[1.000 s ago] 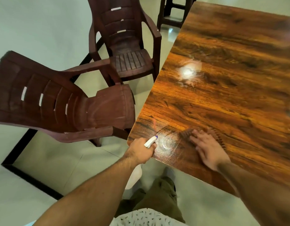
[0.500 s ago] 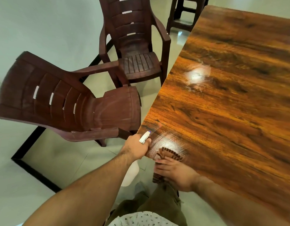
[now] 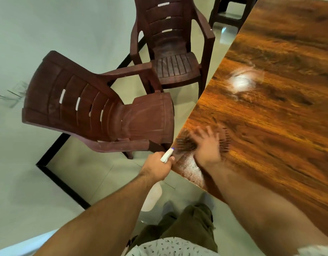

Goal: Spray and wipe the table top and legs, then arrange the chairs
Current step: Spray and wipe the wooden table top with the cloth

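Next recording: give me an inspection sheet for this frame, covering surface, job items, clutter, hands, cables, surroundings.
Surface: wooden table top, glossy, wet streaks by the near corner.
Job's things: spray bottle, brown cloth, two brown plastic chairs pulled out beside the table.
Clutter: nothing seen.
Hands: left hand closed around the bottle; right hand flat on the cloth, blurred.
Cables: nothing seen.
Surroundings: pale tiled floor with a black stripe; a third seat's legs at the far edge.

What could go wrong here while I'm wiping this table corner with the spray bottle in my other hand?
The white spray bottle hangs off the wooden table's edge in your left hand; it might knock the corner. The tilted brown plastic chair sits close and could be bumped. Your right hand presses the brown ribbed cloth near the edge, where it may slip off.
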Action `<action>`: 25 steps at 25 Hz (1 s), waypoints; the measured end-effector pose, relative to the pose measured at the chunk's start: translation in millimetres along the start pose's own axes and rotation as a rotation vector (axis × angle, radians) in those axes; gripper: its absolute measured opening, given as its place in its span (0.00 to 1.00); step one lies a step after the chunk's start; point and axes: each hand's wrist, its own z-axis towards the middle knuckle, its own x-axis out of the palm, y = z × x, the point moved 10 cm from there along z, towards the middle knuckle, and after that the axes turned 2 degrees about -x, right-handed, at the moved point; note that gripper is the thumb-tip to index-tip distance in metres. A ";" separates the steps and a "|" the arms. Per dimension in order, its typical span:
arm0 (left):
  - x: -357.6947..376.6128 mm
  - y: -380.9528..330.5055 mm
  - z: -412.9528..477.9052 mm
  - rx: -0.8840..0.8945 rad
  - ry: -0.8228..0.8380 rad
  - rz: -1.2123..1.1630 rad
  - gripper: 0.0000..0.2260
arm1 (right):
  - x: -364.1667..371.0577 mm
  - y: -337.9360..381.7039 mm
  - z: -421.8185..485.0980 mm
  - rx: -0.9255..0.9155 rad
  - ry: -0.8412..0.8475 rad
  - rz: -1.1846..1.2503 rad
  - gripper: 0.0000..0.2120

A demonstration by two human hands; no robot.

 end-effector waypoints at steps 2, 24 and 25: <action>-7.4 -1.4 0.3 0.018 -0.020 0.001 0.11 | 41.6 75.5 -47.0 -0.454 0.152 -0.054 0.27; 5.5 -15.4 -14.4 0.112 0.040 -0.053 0.14 | -6.6 -60.8 -107.9 -0.188 -0.025 -0.051 0.19; 13.3 -17.4 -16.7 0.126 0.059 -0.051 0.13 | -24.7 -104.9 -127.1 0.046 -0.140 -0.012 0.19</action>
